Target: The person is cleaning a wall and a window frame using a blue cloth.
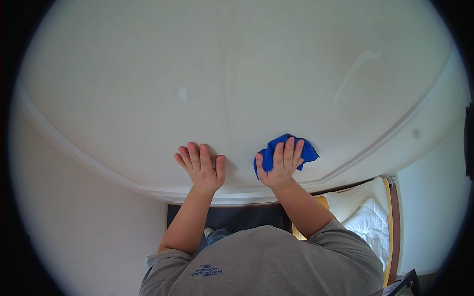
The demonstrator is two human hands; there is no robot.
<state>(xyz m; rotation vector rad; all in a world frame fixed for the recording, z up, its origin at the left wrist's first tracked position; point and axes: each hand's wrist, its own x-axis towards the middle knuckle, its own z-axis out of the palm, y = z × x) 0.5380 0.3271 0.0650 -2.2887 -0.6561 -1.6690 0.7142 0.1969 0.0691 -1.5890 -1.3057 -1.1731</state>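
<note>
A blue cloth [307, 150] lies crumpled under my right hand [280, 165], which presses it against the large pale wall [148, 118] in front of me. The fingers of that hand lie over the cloth, and its folds stick out around them on both sides. To the left, my left hand [201, 170] rests with its palm toward the wall, fingers stretched and thumb held apart, holding nothing. Between the two hands a faint vertical seam [227, 106] runs up the wall.
White moulding [116, 178] borders the pale surface at left, below and right. A whitish patch [182, 93] and a curved light streak [353, 71] mark it. Lower right, white quilted bedding [370, 227] lies beside a brown edge. Below my arms is a dark surface [242, 218].
</note>
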